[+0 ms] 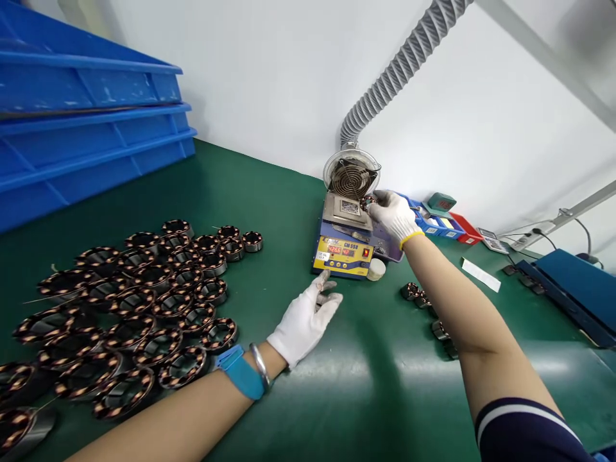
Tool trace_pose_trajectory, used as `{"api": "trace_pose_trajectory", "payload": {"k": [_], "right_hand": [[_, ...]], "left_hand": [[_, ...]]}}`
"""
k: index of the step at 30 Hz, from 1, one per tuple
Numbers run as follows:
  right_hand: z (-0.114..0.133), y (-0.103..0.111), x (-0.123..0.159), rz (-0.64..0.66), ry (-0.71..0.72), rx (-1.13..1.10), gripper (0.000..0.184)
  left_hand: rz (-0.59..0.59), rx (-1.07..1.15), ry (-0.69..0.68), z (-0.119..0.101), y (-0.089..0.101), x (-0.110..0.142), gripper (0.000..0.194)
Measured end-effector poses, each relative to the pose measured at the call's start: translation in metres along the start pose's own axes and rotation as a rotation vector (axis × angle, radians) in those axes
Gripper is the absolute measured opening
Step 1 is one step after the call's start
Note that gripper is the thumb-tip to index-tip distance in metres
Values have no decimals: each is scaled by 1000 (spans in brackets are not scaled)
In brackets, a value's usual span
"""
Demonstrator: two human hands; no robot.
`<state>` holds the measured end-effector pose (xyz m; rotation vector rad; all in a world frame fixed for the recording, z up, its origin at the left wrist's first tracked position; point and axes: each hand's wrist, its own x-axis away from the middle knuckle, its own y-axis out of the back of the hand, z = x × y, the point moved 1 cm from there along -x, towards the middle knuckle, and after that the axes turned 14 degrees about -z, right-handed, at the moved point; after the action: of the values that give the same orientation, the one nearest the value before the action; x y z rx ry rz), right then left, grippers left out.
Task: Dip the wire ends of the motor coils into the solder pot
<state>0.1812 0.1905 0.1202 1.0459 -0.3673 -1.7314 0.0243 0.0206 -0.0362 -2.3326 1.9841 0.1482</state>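
Observation:
My right hand (392, 215), in a white knit glove with a yellow cuff, grips a small motor stator (367, 201) with copper windings. It holds the stator at the right edge of the metal top of a solder pot (342, 256), whose yellow front has a lit red display. My left hand (304, 319), gloved in white, is above the green table just in front of the pot. Its fingers are apart and nothing is in them. A round white lump or small tub (376, 270) sits by the pot's front right corner.
Many stators (158, 301) stand in rows on the left, with a few more (418, 294) partly behind my right forearm. Blue crates (96, 138) are stacked at back left. A fan (353, 179) and grey hose (399, 70) stand behind the pot. Blue bins (440, 228) and a red bin (466, 229) lie right.

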Motion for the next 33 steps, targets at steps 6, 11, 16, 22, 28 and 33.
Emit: {"api": "trace_pose_trajectory", "payload": {"k": [6, 11, 16, 22, 28, 33], "right_hand": [[-12, -35, -39, -108, 57, 185, 42], [-21, -51, -42, -98, 103, 219, 40], [-18, -51, -41, -87, 135, 259, 39], [-13, -50, -43, -65, 125, 253, 42], [-15, -52, -47, -76, 149, 236, 42], [-13, -55, -42, -46, 128, 235, 40]], "left_hand": [[10, -35, 38, -4, -1, 0, 60], [25, -54, 40, -6, 0, 0, 60], [27, -64, 53, -8, 0, 1, 60], [26, -70, 56, -11, 0, 1, 61], [36, -81, 63, -11, 0, 0, 60], [35, -75, 52, -11, 0, 0, 58]]}}
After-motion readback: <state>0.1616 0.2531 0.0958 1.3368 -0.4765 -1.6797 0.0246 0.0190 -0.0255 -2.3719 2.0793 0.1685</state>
